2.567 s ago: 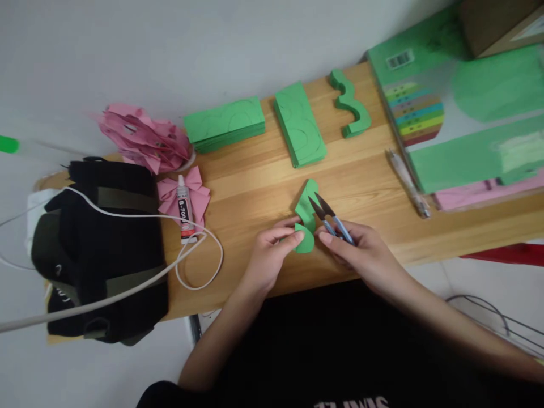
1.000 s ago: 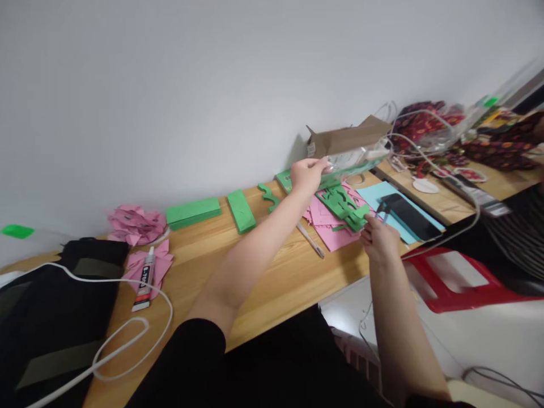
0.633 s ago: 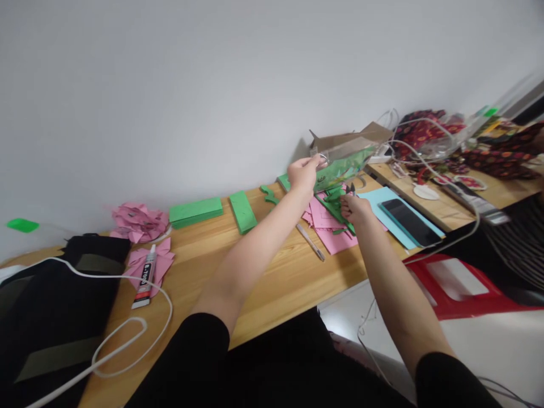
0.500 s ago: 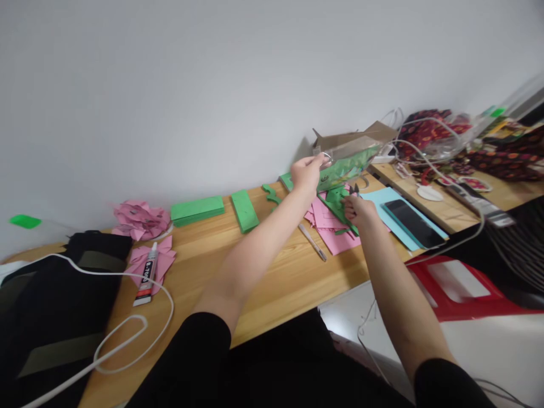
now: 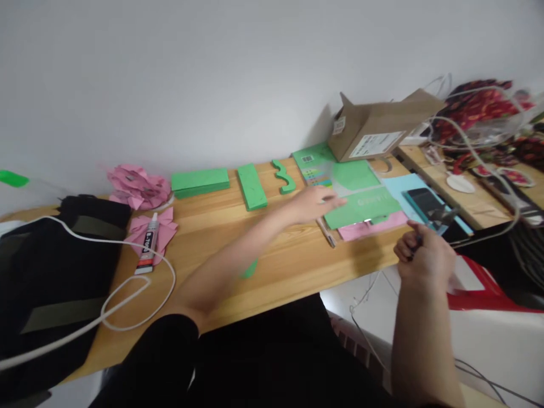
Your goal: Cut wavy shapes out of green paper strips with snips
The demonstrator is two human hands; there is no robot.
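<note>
My left hand [image 5: 317,204] is open, fingers stretched over the left edge of a flat green packet [image 5: 361,211] with a clear upper part. Pink paper [image 5: 374,226] shows from beneath the packet. On the right, my right hand [image 5: 425,252] is closed around a dark tool [image 5: 444,216] that looks like scissors, blurred by motion, in front of the phone [image 5: 425,203]. A pen [image 5: 327,233] lies below my left hand. Behind it are a wavy green cut-out [image 5: 284,177], a small green paper stack [image 5: 251,187] and a longer one [image 5: 199,182].
An open cardboard box [image 5: 378,127] stands against the wall. At left are crumpled pink paper [image 5: 138,187], a glue tube [image 5: 148,246], a white cable [image 5: 170,272] and a black bag [image 5: 63,277]. A green scrap [image 5: 250,269] lies by my left forearm.
The green packet, earlier held up by my left hand, now lies flat over the pink paper, and that hand has let go. My right hand has moved right and nearer with the dark tool.
</note>
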